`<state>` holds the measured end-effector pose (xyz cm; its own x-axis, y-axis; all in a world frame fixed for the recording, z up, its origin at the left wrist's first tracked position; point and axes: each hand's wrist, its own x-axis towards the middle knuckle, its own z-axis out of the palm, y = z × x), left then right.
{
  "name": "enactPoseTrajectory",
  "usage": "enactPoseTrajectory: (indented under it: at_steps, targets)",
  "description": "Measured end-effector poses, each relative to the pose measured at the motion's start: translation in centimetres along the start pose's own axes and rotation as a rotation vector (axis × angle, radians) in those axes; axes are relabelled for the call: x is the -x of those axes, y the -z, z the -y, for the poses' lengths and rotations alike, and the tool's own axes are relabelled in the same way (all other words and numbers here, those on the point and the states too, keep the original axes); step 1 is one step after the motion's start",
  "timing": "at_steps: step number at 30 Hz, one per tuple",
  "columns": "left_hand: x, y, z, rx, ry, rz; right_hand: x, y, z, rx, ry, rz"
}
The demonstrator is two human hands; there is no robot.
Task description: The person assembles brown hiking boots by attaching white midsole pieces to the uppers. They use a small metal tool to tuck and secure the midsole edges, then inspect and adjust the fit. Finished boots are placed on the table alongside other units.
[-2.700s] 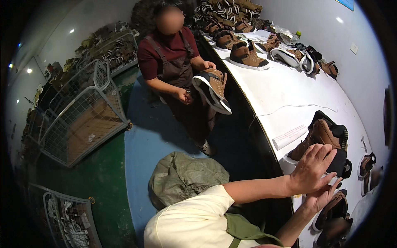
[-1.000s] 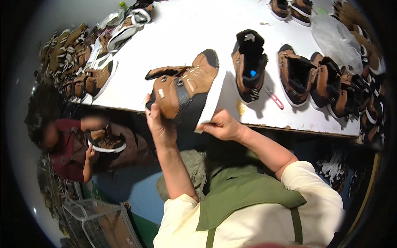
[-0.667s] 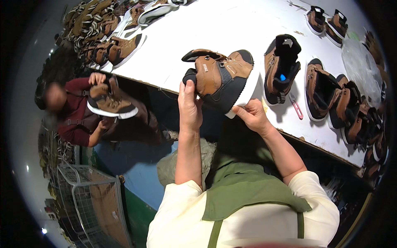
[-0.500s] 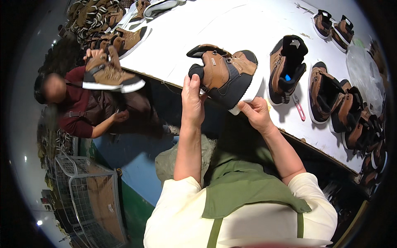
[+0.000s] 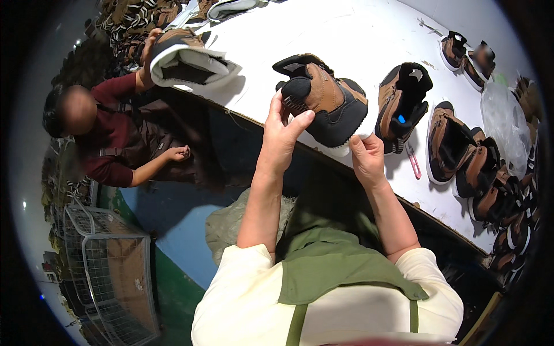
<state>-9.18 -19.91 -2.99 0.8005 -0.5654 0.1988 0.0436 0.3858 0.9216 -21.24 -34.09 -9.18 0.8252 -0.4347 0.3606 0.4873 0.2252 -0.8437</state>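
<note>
A brown and black high-top shoe (image 5: 330, 109) with a white sole is held up over the near edge of the white table. My left hand (image 5: 283, 131) grips it by the heel and collar, thumb across the back. Pinched on the sole edge at its lower right is my right hand (image 5: 367, 155). The shoe is tilted, with its heel side toward me and its collar up to the left. Just right of it, an upright brown and black shoe (image 5: 402, 106) with a blue bit inside stands on the table.
Pink-handled snips (image 5: 413, 161) lie on the white table (image 5: 340, 29). Several more shoes (image 5: 447, 143) line its right side beside a clear plastic bag (image 5: 505, 124). At left, a co-worker in a dark red sleeve (image 5: 115, 89) holds another shoe (image 5: 184, 60). A wire cart (image 5: 115, 242) stands lower left.
The shoe in my hands has turned, showing more of its heel, and my left thumb has come across its back. The co-worker's shoe has moved up and right and tipped over.
</note>
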Motion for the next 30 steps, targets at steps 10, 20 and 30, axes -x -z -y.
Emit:
enactPoseTrajectory:
  at_steps: [10,20,30]
  targets:
    - [-0.4,0.3,0.5,-0.024,-0.051,0.020,0.4,0.9,-0.5,0.217,-0.026,-0.056]
    - [-3.3,-0.1,0.7,-0.068,-0.037,-0.004,1.9,-1.4,-0.7,0.323,-0.034,-0.084]
    - [-4.7,0.2,1.7,-0.199,-0.077,0.096,2.1,-2.7,4.9,0.985,0.007,0.309]
